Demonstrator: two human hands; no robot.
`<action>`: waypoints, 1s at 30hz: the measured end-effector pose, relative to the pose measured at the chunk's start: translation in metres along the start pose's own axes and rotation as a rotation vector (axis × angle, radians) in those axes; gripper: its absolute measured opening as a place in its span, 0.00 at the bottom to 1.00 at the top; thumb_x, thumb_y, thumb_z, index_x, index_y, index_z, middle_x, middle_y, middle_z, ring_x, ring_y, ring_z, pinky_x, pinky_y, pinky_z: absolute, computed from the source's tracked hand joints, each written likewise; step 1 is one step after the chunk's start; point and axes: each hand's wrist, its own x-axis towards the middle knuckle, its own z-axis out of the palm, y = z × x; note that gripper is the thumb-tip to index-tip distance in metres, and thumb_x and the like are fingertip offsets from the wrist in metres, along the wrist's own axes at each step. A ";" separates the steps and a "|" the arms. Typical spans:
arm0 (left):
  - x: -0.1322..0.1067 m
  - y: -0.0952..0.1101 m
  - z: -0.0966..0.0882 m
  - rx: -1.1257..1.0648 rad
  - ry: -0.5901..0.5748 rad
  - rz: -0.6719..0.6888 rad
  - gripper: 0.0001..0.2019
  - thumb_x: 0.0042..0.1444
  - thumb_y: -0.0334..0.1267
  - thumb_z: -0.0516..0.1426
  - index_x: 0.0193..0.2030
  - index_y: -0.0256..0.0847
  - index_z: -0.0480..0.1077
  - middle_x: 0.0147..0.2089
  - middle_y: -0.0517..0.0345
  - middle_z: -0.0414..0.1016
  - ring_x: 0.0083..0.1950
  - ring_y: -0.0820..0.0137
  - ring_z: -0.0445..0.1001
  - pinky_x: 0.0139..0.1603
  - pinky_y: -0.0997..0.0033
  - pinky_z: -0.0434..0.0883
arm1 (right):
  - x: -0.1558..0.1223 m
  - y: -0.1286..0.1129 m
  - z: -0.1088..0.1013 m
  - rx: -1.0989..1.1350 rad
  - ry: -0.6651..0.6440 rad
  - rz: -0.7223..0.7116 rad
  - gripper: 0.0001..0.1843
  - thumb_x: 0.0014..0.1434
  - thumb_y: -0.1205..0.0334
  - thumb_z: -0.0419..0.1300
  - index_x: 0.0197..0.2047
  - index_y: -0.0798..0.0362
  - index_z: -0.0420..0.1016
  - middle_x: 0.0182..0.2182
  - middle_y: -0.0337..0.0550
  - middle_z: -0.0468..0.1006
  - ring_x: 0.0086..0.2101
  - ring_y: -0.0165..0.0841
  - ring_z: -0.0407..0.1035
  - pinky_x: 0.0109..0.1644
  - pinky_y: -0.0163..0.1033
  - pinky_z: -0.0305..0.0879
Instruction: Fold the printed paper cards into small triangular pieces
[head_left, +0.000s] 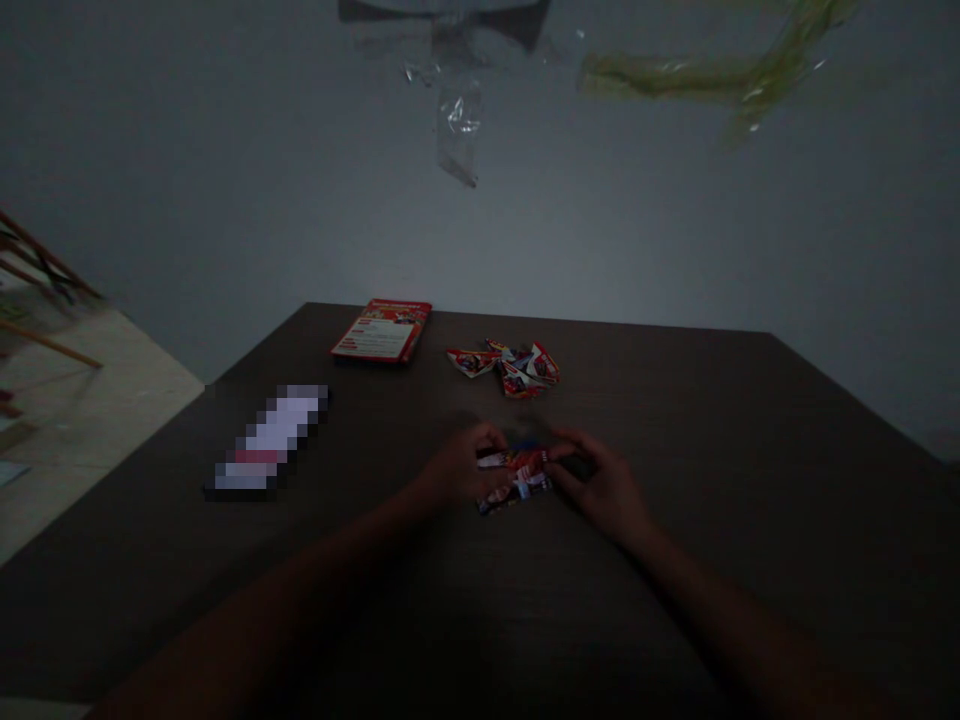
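A small printed sheet of paper [525, 478], dark with red and blue pictures, lies at the middle of the brown table, and both hands are on it. My left hand [466, 466] grips its left side, with thumb and fingers closed at that edge. At the right edge, my right hand [604, 490] pinches the sheet between thumb and fingers. Just beyond the hands sit folded pieces of red printed paper [525, 368], heaped loosely. The dim light hides the exact finger contacts.
A stack of red and white leaflets [384, 332] lies at the table's back left. A phone-like slab [271, 442], pixelated, rests at the left. The brown table [712, 400] meets a wall with peeling tape [675, 80]. Left of it, sticks lie over a pale floor [97, 440].
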 end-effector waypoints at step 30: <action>-0.015 0.020 0.013 -0.437 0.248 0.117 0.19 0.48 0.41 0.60 0.46 0.38 0.66 0.40 0.52 0.76 0.40 0.67 0.75 0.40 0.69 0.72 | -0.005 -0.018 0.001 0.458 0.013 0.187 0.19 0.48 0.54 0.65 0.42 0.55 0.73 0.26 0.40 0.77 0.24 0.28 0.69 0.28 0.34 0.67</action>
